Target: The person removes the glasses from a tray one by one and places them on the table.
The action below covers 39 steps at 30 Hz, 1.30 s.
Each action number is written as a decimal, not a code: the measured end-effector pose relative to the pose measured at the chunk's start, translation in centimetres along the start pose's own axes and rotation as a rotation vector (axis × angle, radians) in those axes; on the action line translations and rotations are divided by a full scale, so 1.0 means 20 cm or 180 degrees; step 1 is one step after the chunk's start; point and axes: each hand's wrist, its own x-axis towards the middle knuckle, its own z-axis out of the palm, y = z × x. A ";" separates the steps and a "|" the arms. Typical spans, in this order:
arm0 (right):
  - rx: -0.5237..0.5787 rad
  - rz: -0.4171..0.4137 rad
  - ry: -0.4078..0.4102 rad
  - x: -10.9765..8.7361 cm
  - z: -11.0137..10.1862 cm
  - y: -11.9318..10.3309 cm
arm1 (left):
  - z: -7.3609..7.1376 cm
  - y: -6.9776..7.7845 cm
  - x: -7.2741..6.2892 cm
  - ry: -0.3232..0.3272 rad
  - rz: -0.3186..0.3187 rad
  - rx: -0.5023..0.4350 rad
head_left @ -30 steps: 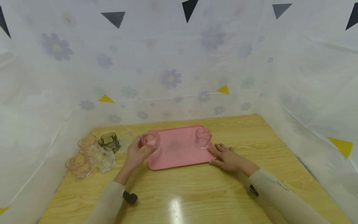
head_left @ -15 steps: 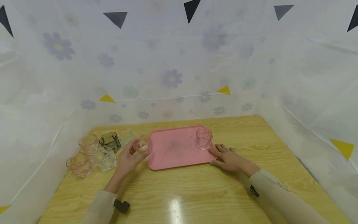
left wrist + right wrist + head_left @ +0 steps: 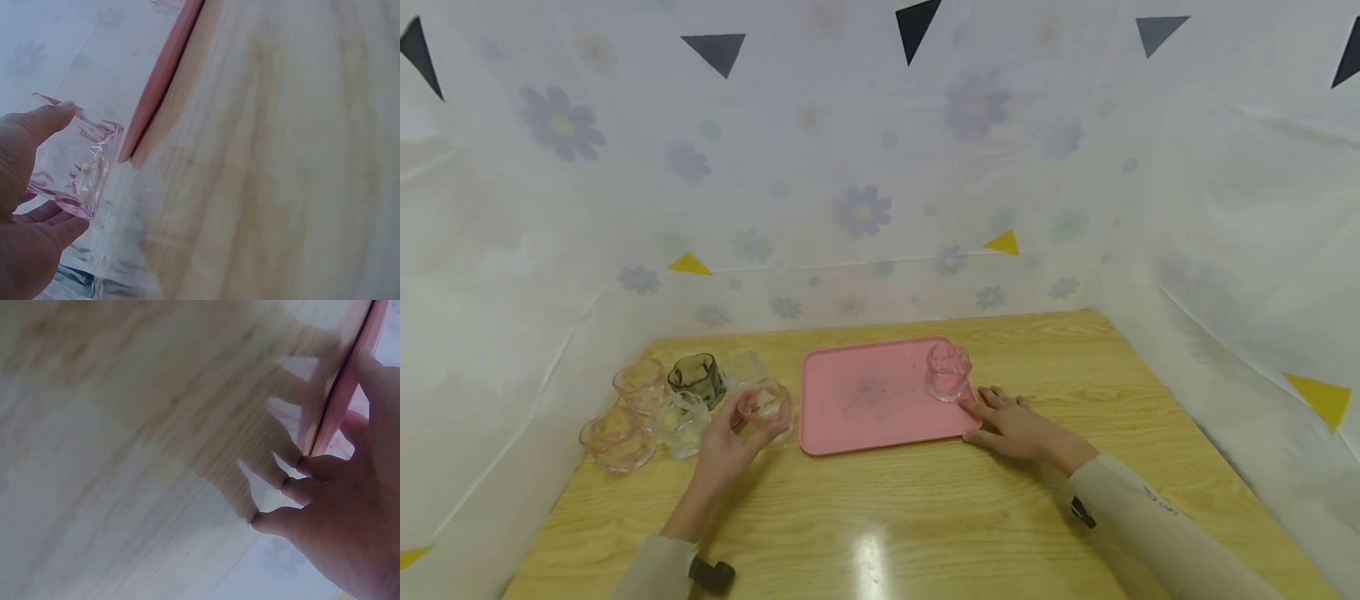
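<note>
My left hand (image 3: 727, 450) grips a pink-tinted glass cup (image 3: 767, 402) between thumb and fingers, left of the pink tray (image 3: 850, 429). In the left wrist view the thumb lies on one side of the wavy-walled cup (image 3: 84, 162) and the fingertips on the other. My right hand (image 3: 1018, 429) lies with fingers spread at the tray's near right corner. The right wrist view shows thumb and index finger at the tray's edge (image 3: 340, 403), the other fingertips down on the wooden table. A second pink glass cup (image 3: 947, 372) stands on the tray's right end.
Several glass cups stand at the left: a dark grey one (image 3: 697, 381), a clear one (image 3: 681, 423), another clear one (image 3: 745, 368) partly behind my left hand, and two amber-pink ones, one at the back (image 3: 640, 385) and one in front (image 3: 617, 439). White floral sheeting (image 3: 865, 283) encloses the table.
My left hand has carried the pink glass cup leftward, from over the tray's left end to beside it. My right hand and the cup on the tray have stayed in place.
</note>
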 end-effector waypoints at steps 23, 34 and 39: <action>0.0007 -0.0023 0.0015 0.00 0.00 0.00 | -0.09 -0.02 -0.08 0.0161 -0.0377 0.0244; -0.0019 -0.0005 0.0001 0.00 0.00 -0.01 | -0.11 0.01 -0.09 0.0204 -0.0626 0.0213; -0.0029 -0.0012 0.0013 0.00 0.01 -0.01 | -0.12 0.01 -0.10 0.0149 -0.0675 0.0174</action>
